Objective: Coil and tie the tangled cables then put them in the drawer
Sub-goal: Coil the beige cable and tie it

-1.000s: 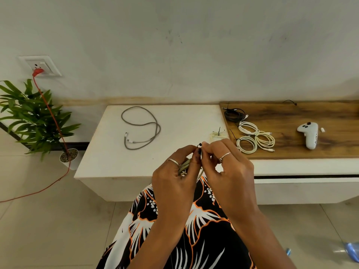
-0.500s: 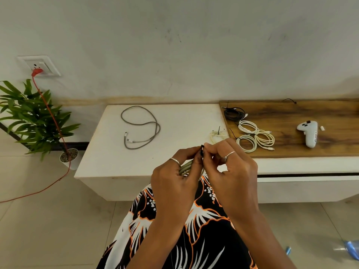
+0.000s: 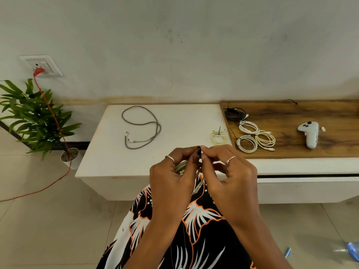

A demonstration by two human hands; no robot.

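Note:
Both hands meet above the front edge of the white cabinet top (image 3: 174, 121). My left hand (image 3: 172, 177) grips a coiled greenish-grey cable (image 3: 180, 166), mostly hidden behind the fingers. My right hand (image 3: 229, 171) pinches a small black tie (image 3: 199, 150) at the top of that coil, fingertip to fingertip with the left. One cable end (image 3: 199, 186) hangs below the hands. A loose grey cable (image 3: 141, 127) lies uncoiled on the white top. A small tied cream coil (image 3: 218, 137) sits near the wooden top's edge.
On the wooden top (image 3: 310, 152) lie a black coil (image 3: 234, 114), three white tied coils (image 3: 256, 138) and a white controller (image 3: 309, 135). A dark drawer gap (image 3: 307, 175) runs under it. A potted plant (image 3: 37, 121) and a red cord (image 3: 50, 113) stand at left.
The hands have stayed together at the tie, shifting very slightly; the fingers have worked the black tie at the coil's top. Nothing on the tops has moved.

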